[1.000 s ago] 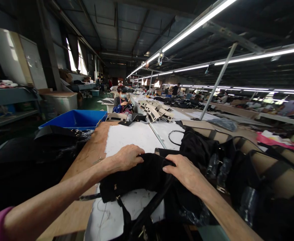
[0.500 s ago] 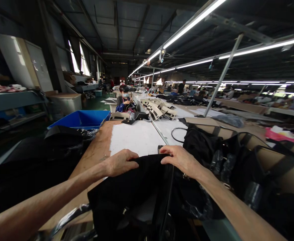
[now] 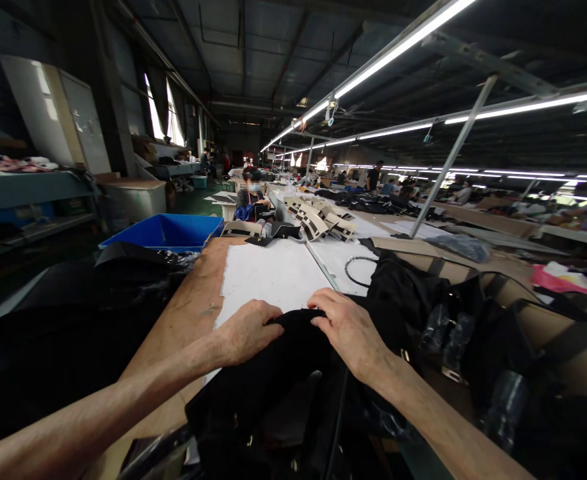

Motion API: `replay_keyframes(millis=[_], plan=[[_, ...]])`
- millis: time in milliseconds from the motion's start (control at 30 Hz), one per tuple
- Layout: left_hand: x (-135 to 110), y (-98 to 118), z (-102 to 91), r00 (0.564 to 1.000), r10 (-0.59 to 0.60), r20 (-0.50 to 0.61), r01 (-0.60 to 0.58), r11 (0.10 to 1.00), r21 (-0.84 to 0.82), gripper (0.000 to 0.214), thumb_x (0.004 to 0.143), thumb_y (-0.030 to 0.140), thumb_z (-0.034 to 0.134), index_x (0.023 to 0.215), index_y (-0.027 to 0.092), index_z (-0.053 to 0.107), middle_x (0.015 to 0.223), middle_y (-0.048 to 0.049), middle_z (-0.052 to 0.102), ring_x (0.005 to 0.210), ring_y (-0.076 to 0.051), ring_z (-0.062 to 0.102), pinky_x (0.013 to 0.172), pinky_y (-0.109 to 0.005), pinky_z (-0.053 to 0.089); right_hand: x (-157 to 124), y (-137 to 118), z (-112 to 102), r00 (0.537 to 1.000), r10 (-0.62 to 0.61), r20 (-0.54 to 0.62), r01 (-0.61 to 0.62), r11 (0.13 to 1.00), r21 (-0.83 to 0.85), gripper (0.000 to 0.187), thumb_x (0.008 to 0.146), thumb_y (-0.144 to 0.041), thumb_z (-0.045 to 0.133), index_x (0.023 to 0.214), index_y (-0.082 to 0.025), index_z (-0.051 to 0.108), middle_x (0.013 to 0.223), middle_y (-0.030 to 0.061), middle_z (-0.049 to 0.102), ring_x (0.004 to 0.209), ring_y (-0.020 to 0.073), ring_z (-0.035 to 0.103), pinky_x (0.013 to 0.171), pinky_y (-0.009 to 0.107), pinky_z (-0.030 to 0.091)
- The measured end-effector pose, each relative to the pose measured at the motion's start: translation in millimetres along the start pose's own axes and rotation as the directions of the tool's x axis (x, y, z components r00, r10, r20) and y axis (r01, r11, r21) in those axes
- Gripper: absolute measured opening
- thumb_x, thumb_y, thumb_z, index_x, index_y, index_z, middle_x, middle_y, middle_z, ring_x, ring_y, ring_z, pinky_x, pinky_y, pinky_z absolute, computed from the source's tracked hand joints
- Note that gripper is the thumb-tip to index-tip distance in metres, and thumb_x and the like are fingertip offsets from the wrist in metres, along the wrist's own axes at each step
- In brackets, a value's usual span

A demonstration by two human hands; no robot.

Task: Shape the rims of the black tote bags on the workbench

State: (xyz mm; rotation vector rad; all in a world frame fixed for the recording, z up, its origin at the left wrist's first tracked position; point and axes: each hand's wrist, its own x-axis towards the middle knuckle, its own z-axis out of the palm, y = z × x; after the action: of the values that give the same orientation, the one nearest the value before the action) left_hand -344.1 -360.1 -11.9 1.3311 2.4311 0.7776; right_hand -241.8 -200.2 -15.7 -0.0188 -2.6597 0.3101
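Observation:
A black fabric bag with small metal fittings lies in front of me at the table's near edge. Its upper edge is pinched between thumb and fingers of my left hand. A short way to the right, my right hand grips the same edge, thumb and fingertips closed over the cloth. Dark folds hide most of the bag's lower part. Under and beyond the hands lies a white sheet on the brown tabletop.
Several black bags with beige linings stand at my right. A blue bin and black material are at the left. Beige and black pieces lie farther along the table, near a seated person. A slanted metal post rises at the right.
My right hand has shifted slightly left along the bag's edge, closer to my left hand. The bag's top has folded over and spread to the right. The whole view has turned slightly.

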Motion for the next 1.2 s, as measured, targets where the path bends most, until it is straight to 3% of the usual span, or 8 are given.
replay_keyframes(millis=[100, 333, 533, 700, 867, 967, 1067, 1200], plan=[[1.2, -0.5, 0.6, 1.000, -0.003, -0.015, 0.003, 1.000, 0.009, 0.018, 0.070, 0.022, 0.041, 0.061, 0.014, 0.055, 0.052, 0.0037, 0.048, 0.049, -0.007, 0.040, 0.047, -0.019, 0.024, 0.5, -2.1, 0.9, 0.999, -0.049, -0.009, 0.049, 0.998, -0.028, 0.024, 0.073, -0.007, 0.058, 0.090, -0.024, 0.057, 0.091, -0.0023, 0.058, 0.085, 0.0141, 0.052, 0.076, 0.026, 0.040], [1.3, 1.3, 1.6, 0.998, -0.040, -0.052, 0.043, 0.998, 0.049, 0.018, 0.069, 0.021, 0.042, 0.058, 0.014, 0.054, 0.050, 0.0039, 0.048, 0.047, -0.007, 0.039, 0.047, -0.019, 0.023, 6.7, -0.3, 4.3, 0.998, -0.066, -0.001, 0.066, 0.993, -0.101, 0.011, 0.074, -0.008, 0.055, 0.072, -0.019, 0.054, 0.081, -0.0021, 0.057, 0.076, 0.0127, 0.051, 0.067, 0.024, 0.039], [4.9, 2.1, 6.4, 0.992, -0.093, -0.085, 0.098, 0.994, 0.053, 0.017, 0.068, 0.019, 0.041, 0.058, 0.014, 0.055, 0.051, 0.0018, 0.050, 0.048, -0.008, 0.040, 0.048, -0.020, 0.024, 6.3, -4.2, 10.5, 0.996, -0.089, 0.012, 0.090, 0.989, -0.121, 0.015, 0.072, -0.005, 0.055, 0.067, -0.019, 0.060, 0.098, 0.0005, 0.058, 0.095, 0.0157, 0.047, 0.082, 0.028, 0.036], [7.4, -4.1, 15.2, 0.987, -0.086, -0.139, 0.095, 0.994, 0.063, 0.017, 0.066, 0.016, 0.039, 0.061, 0.015, 0.056, 0.054, -0.0003, 0.055, 0.050, -0.010, 0.043, 0.048, -0.021, 0.025, -1.7, -18.0, 3.0, 0.984, -0.073, 0.160, 0.071, 0.997, 0.014, 0.018, 0.067, -0.003, 0.054, 0.057, -0.018, 0.058, 0.104, 0.0011, 0.057, 0.109, 0.0184, 0.040, 0.089, 0.029, 0.033], [5.8, 2.0, 20.2, 0.994, -0.017, -0.111, 0.025, 0.997, 0.072, 0.021, 0.068, 0.015, 0.038, 0.067, 0.016, 0.059, 0.063, -0.0032, 0.061, 0.058, -0.013, 0.051, 0.051, -0.022, 0.030, -8.6, -11.4, -7.2, 0.939, -0.038, 0.342, -0.038, 0.976, 0.213, 0.014, 0.068, -0.010, 0.056, 0.059, -0.020, 0.057, 0.111, -0.0017, 0.053, 0.106, 0.0181, 0.045, 0.086, 0.029, 0.037], [6.9, 7.0, 21.2, 0.993, -0.004, -0.122, 0.018, 0.993, 0.116, 0.021, 0.070, 0.016, 0.038, 0.069, 0.016, 0.059, 0.067, -0.0045, 0.062, 0.061, -0.015, 0.053, 0.054, -0.024, 0.032, -9.7, -3.0, -3.2, 0.976, 0.052, 0.209, -0.067, 0.996, 0.064, 0.014, 0.070, -0.007, 0.052, 0.063, -0.019, 0.057, 0.115, 0.0030, 0.052, 0.110, 0.0210, 0.042, 0.091, 0.034, 0.035], [8.1, 7.5, 22.8, 0.991, 0.002, -0.136, 0.016, 0.991, 0.135, 0.019, 0.071, 0.016, 0.039, 0.071, 0.016, 0.058, 0.070, -0.0050, 0.063, 0.064, -0.016, 0.055, 0.057, -0.025, 0.034, -8.9, 0.2, 1.6, 0.996, 0.064, 0.070, -0.058, 0.995, -0.075, 0.016, 0.073, -0.005, 0.050, 0.068, -0.018, 0.057, 0.112, 0.0063, 0.054, 0.108, 0.0210, 0.043, 0.091, 0.035, 0.035], [7.6, 5.8, 21.4, 0.990, 0.006, -0.139, 0.014, 0.990, 0.139, 0.019, 0.072, 0.017, 0.041, 0.075, 0.017, 0.059, 0.073, -0.0043, 0.064, 0.066, -0.016, 0.056, 0.058, -0.024, 0.036, -7.3, 1.2, 1.8, 0.990, 0.073, 0.122, -0.067, 0.996, -0.051, 0.013, 0.075, -0.012, 0.054, 0.069, -0.021, 0.061, 0.103, 0.0008, 0.059, 0.098, 0.0184, 0.050, 0.084, 0.031, 0.038]])
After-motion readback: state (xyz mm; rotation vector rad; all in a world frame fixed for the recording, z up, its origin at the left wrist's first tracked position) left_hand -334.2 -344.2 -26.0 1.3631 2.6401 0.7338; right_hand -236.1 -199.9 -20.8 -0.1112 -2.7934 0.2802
